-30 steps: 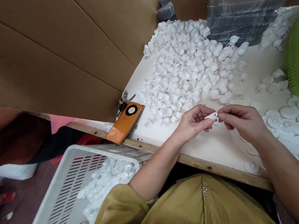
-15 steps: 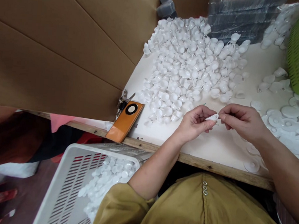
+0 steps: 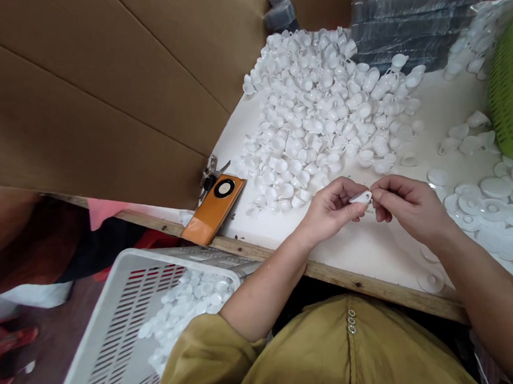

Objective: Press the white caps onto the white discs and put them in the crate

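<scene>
Just above the table's front part, my left hand is closed on a small white plastic toy cup, with its looped handle turned to the right. My right hand is also closed, its thumb and forefinger pinched together at the handle end of that cup. Whether a tiny bit of something else sits between those fingertips is too small to tell. Beyond my hands spreads a heap of similar white toy cups. To the right of my right hand lie many flat white toy saucers, some overlapping.
A tall cardboard sheet stands at the left. By it lie an orange phone and keys. Below the wooden edge is a white crate holding white pieces. A green basket and a plastic-wrapped stack stand behind.
The cup has turned slightly in my left hand, so its handle loop shows more plainly. My right fingers still pinch at it. At far left, another person's arm has shifted.
</scene>
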The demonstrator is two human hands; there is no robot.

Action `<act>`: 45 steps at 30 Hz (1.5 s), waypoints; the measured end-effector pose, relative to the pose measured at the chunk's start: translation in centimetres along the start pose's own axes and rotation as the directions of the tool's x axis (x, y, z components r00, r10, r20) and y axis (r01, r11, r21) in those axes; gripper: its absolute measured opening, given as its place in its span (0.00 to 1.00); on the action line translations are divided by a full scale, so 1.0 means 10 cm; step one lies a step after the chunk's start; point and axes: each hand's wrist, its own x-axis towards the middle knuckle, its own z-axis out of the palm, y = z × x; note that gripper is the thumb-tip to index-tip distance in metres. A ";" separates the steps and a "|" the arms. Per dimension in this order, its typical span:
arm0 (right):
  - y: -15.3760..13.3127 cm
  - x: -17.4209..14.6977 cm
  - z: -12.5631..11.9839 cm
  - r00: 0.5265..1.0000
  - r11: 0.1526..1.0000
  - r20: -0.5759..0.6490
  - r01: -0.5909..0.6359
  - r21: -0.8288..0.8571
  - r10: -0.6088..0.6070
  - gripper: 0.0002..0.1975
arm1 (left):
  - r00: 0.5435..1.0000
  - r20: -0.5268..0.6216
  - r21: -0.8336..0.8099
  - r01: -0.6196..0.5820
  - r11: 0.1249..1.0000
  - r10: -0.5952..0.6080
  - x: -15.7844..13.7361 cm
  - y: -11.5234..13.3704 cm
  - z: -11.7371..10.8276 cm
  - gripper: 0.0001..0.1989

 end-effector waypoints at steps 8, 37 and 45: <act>-0.02 0.01 -0.05 0.998 0.991 0.060 -0.024 0.134 0.016 0.09 | 0.998 -0.001 -0.037 0.062 0.997 -0.063 0.00 0.03 -0.02 0.19; 0.07 -0.07 0.07 0.901 0.787 -0.086 0.320 -0.528 -0.425 0.07 | 0.993 -0.016 -0.062 0.113 0.992 -0.115 0.02 0.00 -0.03 0.20; 0.04 -0.07 0.08 0.911 0.876 -0.199 0.258 -0.408 -0.360 0.02 | 0.998 -0.052 0.044 0.021 0.999 -0.019 0.01 0.02 0.00 0.17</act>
